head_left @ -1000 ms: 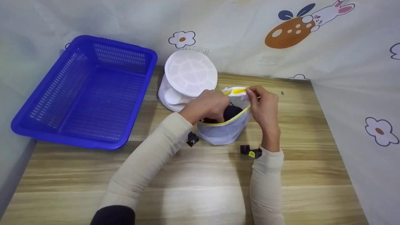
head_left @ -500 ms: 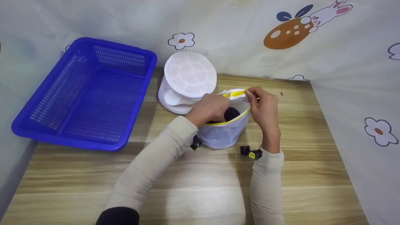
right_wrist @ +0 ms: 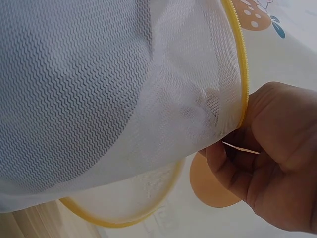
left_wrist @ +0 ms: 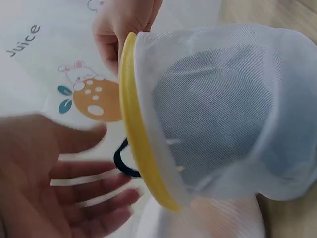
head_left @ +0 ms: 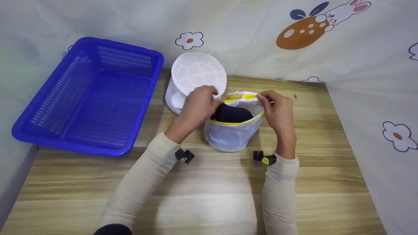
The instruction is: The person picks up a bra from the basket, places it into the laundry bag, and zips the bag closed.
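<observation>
A white mesh laundry bag with a yellow zipper (head_left: 228,138) stands on the table with its mouth open. Inside it sits a black rounded cloth item (head_left: 233,114), whose exact kind I cannot tell. In the left wrist view a dark loop (left_wrist: 118,158) of it sticks out past the yellow rim. My right hand (head_left: 277,112) pinches the bag's rim at the right; the right wrist view shows thumb and fingers on the edge. Beside the mouth, at the left, my left hand (head_left: 197,107) has its fingers spread and loosely bent, with nothing held (left_wrist: 64,183).
Behind my left hand stands a second white mesh bag (head_left: 199,73) with a round top and white contents. A blue plastic basket (head_left: 140,107) occupies the left side of the wooden table (head_left: 209,195). Patterned sheeting (head_left: 248,39) rises along the back and right.
My left hand has come out of the bag and moved up and left, and more of the black item shows. The right hand keeps its pinch on the rim.
</observation>
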`<state>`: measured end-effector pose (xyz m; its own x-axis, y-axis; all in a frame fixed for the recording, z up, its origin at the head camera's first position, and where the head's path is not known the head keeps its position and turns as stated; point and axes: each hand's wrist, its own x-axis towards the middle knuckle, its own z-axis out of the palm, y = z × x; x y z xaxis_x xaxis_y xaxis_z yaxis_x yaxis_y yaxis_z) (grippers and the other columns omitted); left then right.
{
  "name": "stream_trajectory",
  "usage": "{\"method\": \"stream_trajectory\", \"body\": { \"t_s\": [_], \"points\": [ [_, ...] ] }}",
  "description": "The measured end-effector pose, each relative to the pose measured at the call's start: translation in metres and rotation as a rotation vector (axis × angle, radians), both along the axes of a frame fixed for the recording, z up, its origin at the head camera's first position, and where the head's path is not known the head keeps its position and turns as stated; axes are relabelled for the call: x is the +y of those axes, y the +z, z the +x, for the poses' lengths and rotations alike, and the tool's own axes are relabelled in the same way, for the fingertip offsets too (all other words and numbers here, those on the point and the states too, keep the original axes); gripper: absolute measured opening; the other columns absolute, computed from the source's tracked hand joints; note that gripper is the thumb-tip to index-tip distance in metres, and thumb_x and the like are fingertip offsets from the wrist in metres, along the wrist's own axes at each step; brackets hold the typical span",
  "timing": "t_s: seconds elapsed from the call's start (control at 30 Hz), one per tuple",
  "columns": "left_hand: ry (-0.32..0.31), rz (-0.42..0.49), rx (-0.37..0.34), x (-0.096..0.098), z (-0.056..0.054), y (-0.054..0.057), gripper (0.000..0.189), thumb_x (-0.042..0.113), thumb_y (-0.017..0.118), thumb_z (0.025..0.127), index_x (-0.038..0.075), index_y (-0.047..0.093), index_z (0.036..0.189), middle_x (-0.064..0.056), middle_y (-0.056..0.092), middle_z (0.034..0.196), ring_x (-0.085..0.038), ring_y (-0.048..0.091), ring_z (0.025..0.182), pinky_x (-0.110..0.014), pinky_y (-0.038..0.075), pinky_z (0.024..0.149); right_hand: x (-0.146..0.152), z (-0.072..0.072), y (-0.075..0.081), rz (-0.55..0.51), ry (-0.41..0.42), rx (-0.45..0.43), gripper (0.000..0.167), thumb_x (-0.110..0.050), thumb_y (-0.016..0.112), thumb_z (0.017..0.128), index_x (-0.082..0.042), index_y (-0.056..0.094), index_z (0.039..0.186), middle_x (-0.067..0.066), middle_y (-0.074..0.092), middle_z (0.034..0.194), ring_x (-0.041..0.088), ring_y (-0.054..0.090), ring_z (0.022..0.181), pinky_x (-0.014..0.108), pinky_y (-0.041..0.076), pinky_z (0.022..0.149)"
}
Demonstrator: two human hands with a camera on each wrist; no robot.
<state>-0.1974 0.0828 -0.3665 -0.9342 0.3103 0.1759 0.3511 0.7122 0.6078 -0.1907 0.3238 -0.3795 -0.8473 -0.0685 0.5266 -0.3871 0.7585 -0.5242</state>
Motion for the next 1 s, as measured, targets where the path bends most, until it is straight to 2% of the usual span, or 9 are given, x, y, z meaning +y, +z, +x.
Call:
{"method": "stream_trajectory", "body": {
  "t_s": [0.07, 0.13, 0.23, 0.33, 0.4, 0.53, 0.77, 0.9, 1.0],
  "points": [
    [0.108, 0.047, -0.008, -0.006, 0.003, -0.01, 0.024, 0.022, 0.068, 0.088, -0.001, 0.069, 0.094, -0.013, 0.068, 0.09, -0.029, 0.063, 0.085, -0.04, 0.05, 0.075, 0.001, 0.0, 0.001, 0.004, 0.005, 0.004, 0.016, -0.015, 0.065, 0.091, -0.001, 0.072, 0.09, 0.007, 0.07, 0.081, 0.015, 0.062, 0.069, 0.019, 0.043, 0.059],
    [0.166, 0.058, -0.046, -0.009, 0.007, -0.021, 0.024, 0.023, 0.067, 0.088, -0.001, 0.069, 0.081, -0.011, 0.066, 0.078, -0.028, 0.063, 0.075, -0.04, 0.05, 0.068, 0.002, -0.001, 0.001, 0.006, 0.008, 0.008, 0.016, -0.014, 0.065, 0.091, -0.001, 0.072, 0.09, 0.006, 0.07, 0.081, 0.015, 0.062, 0.069, 0.018, 0.043, 0.059],
    [0.186, 0.109, -0.173, -0.01, 0.009, -0.033, 0.027, 0.021, 0.066, 0.089, 0.002, 0.068, 0.07, -0.006, 0.064, 0.064, -0.02, 0.06, 0.058, -0.034, 0.048, 0.055, 0.002, -0.001, 0.0, 0.005, 0.005, 0.014, 0.015, -0.013, 0.064, 0.091, -0.001, 0.072, 0.09, 0.006, 0.07, 0.081, 0.015, 0.062, 0.069, 0.018, 0.043, 0.059],
    [0.208, 0.252, -0.252, -0.01, 0.009, -0.04, 0.02, 0.013, 0.064, 0.087, 0.002, 0.068, 0.07, -0.004, 0.062, 0.059, -0.014, 0.057, 0.047, -0.025, 0.045, 0.047, 0.003, -0.001, -0.001, 0.003, -0.007, 0.009, 0.016, -0.014, 0.064, 0.092, 0.0, 0.072, 0.091, 0.007, 0.07, 0.082, 0.015, 0.062, 0.07, 0.018, 0.044, 0.059],
    [0.244, 0.37, -0.244, -0.009, 0.008, -0.041, 0.015, 0.007, 0.062, 0.085, 0.002, 0.067, 0.072, -0.004, 0.062, 0.058, -0.012, 0.056, 0.042, -0.022, 0.044, 0.043, 0.005, -0.001, -0.002, 0.001, -0.015, 0.007, 0.016, -0.014, 0.064, 0.092, 0.001, 0.072, 0.091, 0.008, 0.07, 0.083, 0.016, 0.063, 0.071, 0.018, 0.044, 0.059],
    [0.305, 0.532, -0.12, -0.006, 0.009, -0.039, 0.013, 0.007, 0.062, 0.084, 0.003, 0.064, 0.073, -0.002, 0.059, 0.056, -0.012, 0.054, 0.04, -0.023, 0.043, 0.041, 0.01, -0.001, 0.0, -0.015, -0.048, -0.005, 0.016, -0.013, 0.065, 0.091, 0.001, 0.071, 0.091, 0.009, 0.07, 0.082, 0.016, 0.062, 0.072, 0.016, 0.044, 0.059],
    [0.271, 0.748, 0.056, -0.001, 0.01, -0.043, 0.012, 0.003, 0.064, 0.086, 0.001, 0.062, 0.074, -0.002, 0.059, 0.057, -0.016, 0.055, 0.041, -0.025, 0.045, 0.041, 0.015, 0.001, -0.001, -0.048, -0.096, -0.07, 0.018, -0.015, 0.065, 0.091, 0.001, 0.072, 0.091, 0.009, 0.069, 0.08, 0.016, 0.061, 0.071, 0.013, 0.043, 0.057],
    [0.23, 0.902, 0.064, 0.0, 0.011, -0.049, 0.01, -0.001, 0.065, 0.085, -0.002, 0.062, 0.076, -0.005, 0.058, 0.057, -0.02, 0.053, 0.041, -0.026, 0.045, 0.04, 0.014, 0.002, -0.002, -0.053, -0.098, -0.092, 0.019, -0.017, 0.065, 0.091, 0.0, 0.072, 0.092, 0.008, 0.068, 0.08, 0.015, 0.06, 0.071, 0.015, 0.043, 0.057],
    [0.159, 1.034, -0.008, 0.001, 0.011, -0.05, 0.009, -0.002, 0.065, 0.086, -0.005, 0.061, 0.078, -0.007, 0.057, 0.056, -0.019, 0.051, 0.039, -0.025, 0.043, 0.038, 0.014, 0.003, -0.001, -0.059, -0.107, -0.095, 0.018, -0.017, 0.066, 0.091, -0.001, 0.072, 0.091, 0.007, 0.068, 0.079, 0.014, 0.06, 0.07, 0.016, 0.044, 0.058]
  ]
}}
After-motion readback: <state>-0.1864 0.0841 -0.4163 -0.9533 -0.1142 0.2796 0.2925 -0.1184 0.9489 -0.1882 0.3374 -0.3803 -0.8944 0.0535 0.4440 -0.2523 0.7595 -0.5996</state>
